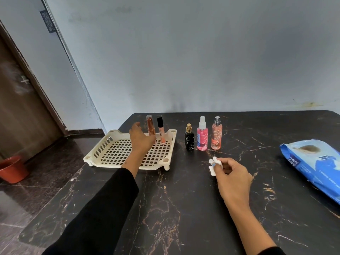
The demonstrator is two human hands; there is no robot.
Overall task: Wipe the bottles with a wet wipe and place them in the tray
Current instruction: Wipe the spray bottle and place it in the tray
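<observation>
Black marble-patterned tabletop (pixel 184 199) against a pale blue wall (pixel 184 52). Cream lattice tray (pixel 114 153) at left, holding two upright items at its far right corner: one rose-gold tube (pixel 150 126) and one lip-gloss tube (pixel 161 131) with a black cap, standing just beside each other. Three bottles in a row on the tabletop just right of the tray, upright and close together: one small black bottle (pixel 189 139) with a gold cap, one pink spray bottle (pixel 202 135) with a clear cap, one peach spray bottle (pixel 216 135) with a silver cap. Five items in all, two in the tray, three outside it. Left hand (pixel 140 138) in a black sleeve (pixel 103 208), reaching over the tray, fingers at the base of the rose-gold tube; whether the grip is closed on the tube or merely beside it cannot be told, the fingertips being hidden behind the back of the hand. Right hand (pixel 232 177) near the front of the bottle row, above the tabletop, grip pinched on one crumpled white wet wipe (pixel 213 165) between thumb and curled fingers. One blue wipes pack (pixel 316 162) lying flat at the right edge of the tabletop, well apart from the bottles. One red-brown pot (pixel 12 169) on the floor at far left, beside a brown door (pixel 22 107).
</observation>
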